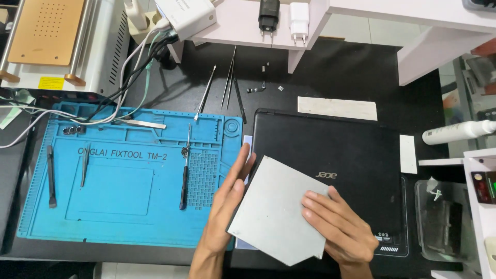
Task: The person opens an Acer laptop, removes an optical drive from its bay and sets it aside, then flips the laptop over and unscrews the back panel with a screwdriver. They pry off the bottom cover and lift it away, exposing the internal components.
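Both my hands hold a flat grey metal drive unit (276, 206) over the near left corner of a closed black laptop (341, 155). My left hand (227, 201) presses against the unit's left edge with the fingers stretched upward. My right hand (338, 225) grips its right side, fingers lying on top of the panel. The unit is tilted, one corner pointing toward me. The laptop lies lid up on the black table, just right of a blue repair mat (124, 181).
On the blue mat lie a screwdriver (185, 170), a spudger (50, 175) and tweezers (137, 124). More tweezers and probes (230, 77) lie behind it. White strips (337, 108), a white bottle (457, 132), a clear plastic tray (444, 222), chargers (283, 18) and cables surround the laptop.
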